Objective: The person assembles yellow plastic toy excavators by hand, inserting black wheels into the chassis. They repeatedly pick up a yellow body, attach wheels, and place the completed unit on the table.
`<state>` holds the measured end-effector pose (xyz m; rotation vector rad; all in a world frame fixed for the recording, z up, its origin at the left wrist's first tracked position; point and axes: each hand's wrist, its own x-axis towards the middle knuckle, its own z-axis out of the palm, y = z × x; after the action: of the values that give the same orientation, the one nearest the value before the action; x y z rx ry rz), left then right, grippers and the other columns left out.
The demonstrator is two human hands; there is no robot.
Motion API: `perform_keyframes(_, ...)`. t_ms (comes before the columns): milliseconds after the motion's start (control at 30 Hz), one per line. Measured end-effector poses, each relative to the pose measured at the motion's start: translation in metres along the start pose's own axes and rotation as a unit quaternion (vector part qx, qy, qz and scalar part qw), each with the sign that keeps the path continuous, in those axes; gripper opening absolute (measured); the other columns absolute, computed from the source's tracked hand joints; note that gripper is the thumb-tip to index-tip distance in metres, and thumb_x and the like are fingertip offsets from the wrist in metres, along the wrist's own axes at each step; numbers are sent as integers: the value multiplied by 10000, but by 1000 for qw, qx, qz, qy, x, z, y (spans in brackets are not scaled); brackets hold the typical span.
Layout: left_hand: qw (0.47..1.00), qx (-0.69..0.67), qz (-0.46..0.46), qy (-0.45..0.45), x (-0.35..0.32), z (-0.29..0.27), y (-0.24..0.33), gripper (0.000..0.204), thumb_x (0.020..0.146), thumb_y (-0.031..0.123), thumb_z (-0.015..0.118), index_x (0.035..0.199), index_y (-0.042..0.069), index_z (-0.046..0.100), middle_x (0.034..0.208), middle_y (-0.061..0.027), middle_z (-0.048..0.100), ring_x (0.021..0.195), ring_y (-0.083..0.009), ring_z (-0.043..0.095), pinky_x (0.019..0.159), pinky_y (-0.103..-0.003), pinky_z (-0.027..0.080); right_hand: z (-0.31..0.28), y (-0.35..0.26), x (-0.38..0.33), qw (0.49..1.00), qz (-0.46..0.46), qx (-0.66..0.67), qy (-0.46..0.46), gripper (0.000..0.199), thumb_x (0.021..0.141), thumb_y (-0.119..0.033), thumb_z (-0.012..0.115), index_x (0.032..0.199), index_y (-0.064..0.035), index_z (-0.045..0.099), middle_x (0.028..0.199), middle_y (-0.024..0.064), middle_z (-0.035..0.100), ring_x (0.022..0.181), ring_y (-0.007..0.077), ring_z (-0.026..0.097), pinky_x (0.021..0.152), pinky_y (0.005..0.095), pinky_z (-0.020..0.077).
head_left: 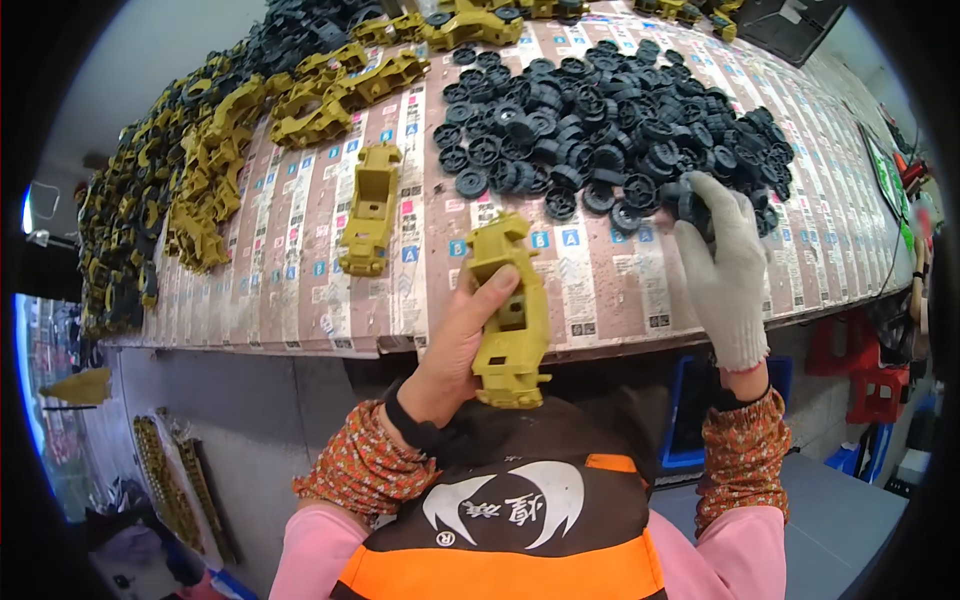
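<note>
The gloved right hand [725, 265] hid its own fingertips among the black wheels [610, 120], so whatever it gripped could not be told. The left hand [455, 345] covered one side of the yellow chassis [510, 310]. Beyond both hands, the far piles were cut off by the rim.

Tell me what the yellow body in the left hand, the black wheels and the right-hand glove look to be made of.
Yellow toy-vehicle body, held in the left hand: likely moulded plastic, matt, with crisp cast edges and openings. Black wheels: plastic or rubber, hard to tell; dull, with ribbed rims. White glove on the right hand: knitted fabric, probably cotton, showing a woven texture and ribbed cuff.
</note>
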<state>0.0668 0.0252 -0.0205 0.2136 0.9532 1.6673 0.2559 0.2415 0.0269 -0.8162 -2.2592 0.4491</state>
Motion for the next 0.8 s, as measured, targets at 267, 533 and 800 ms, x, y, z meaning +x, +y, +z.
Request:
perform_keyframes(267, 1000, 8, -3, -6, -1, 6, -6, 575, 1064, 343, 712, 1522, 184, 403, 1229, -22, 614, 1050, -136, 679, 815, -329, 641, 26, -55, -45, 828, 253, 443, -232, 406, 1048, -59, 606, 1447, -3, 559, 1203, 51, 624, 1030, 121, 634, 931, 290, 562)
perform_keyframes(533, 995, 80, 43, -29, -7, 6, -21, 730, 1058, 277, 728, 1632, 170, 290, 1398, -57, 575, 1212, -155, 610, 1019, -332, 552, 39, -72, -52, 787, 276, 512, -205, 428, 1053, -64, 594, 1474, -5, 548, 1239, 92, 671, 1079, 146, 668, 953, 303, 557)
perform_keyframes(800, 951, 259, 157, -64, -9, 5, -29, 812, 1037, 246, 750, 1640, 120, 220, 1464, -116, 521, 1304, -193, 560, 1105, -369, 480, 35, -71, -72, 940, 112, 281, -158, 468, 1000, -24, 587, 1460, 62, 564, 1199, 256, 721, 1112, 334, 731, 982, 401, 553)
